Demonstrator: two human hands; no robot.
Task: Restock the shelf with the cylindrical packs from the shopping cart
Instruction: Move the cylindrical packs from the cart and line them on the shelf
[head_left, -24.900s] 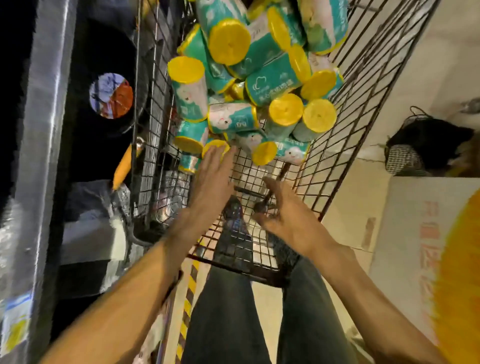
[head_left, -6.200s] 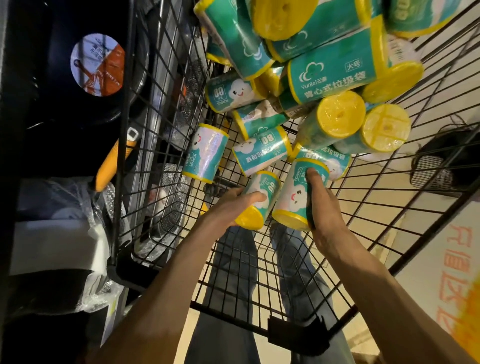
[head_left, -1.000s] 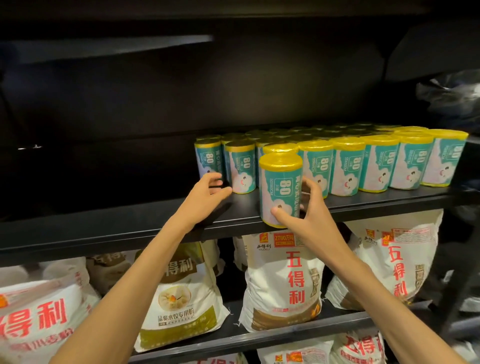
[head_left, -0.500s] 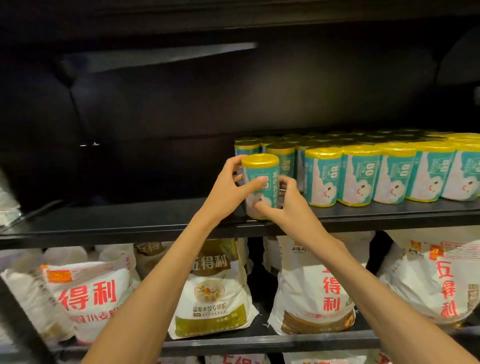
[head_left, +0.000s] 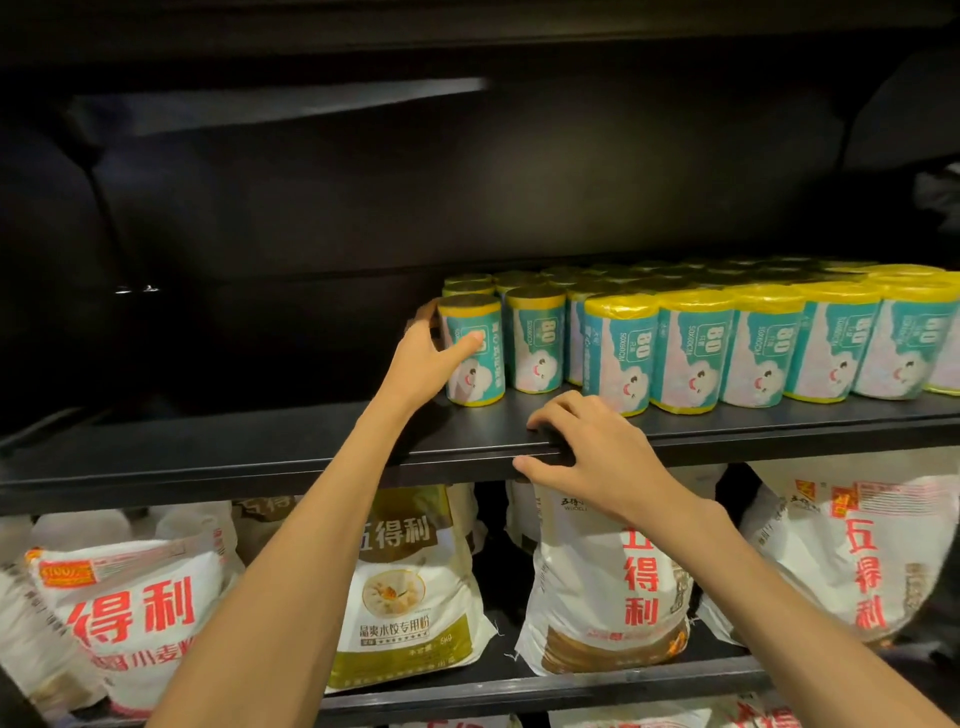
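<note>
Several teal-and-white cylindrical packs with yellow caps stand upright in rows on the black shelf (head_left: 260, 452). The leftmost front pack (head_left: 480, 358) stands at the end of the row. My left hand (head_left: 423, 364) grips it, thumb across its front and fingers round its left side. My right hand (head_left: 587, 457) rests on the shelf's front edge, fingers bent over the top and thumb under the lip, holding no pack. It lies just in front of another pack (head_left: 618, 353). The shopping cart is out of view.
Left of the packs the black shelf is bare and dark. The shelf below holds large white flour sacks (head_left: 608, 587) with red lettering, and one sack with a green band (head_left: 410, 587). A dark shelf board hangs overhead.
The pack held by both hands now stands on the shelf at the left end of the row. My right hand has let go and dropped to the shelf edge. The view shifted slightly.
</note>
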